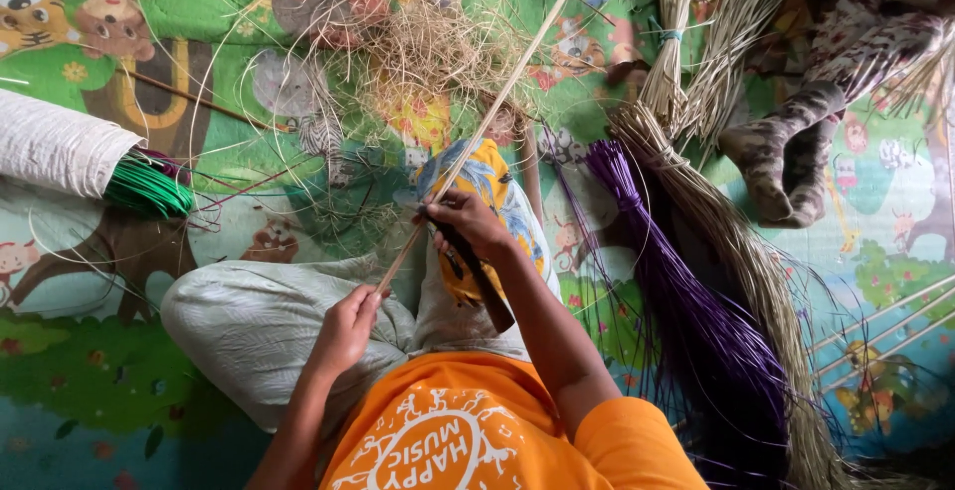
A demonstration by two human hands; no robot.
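Seated on the play mat, left hand pinched the long cane strip's near end to steady it — right hand gripped a dark-handled knife against it over the knee, purple reeds nearby.

You sit on the play mat with bundles of weaving stuff all around you.

Your left hand lies over your folded leg, low on the long cane strip, which slants up and away to the right. Your right hand sits higher on the strip, above your knee, with the knife in it. Beyond the knee lies a heap of shavings. To your left lies a wrapped roll of strands. To your right lie a bundle of dyed strands and a sheaf of reeds, side by side; beyond them is another person's foot.
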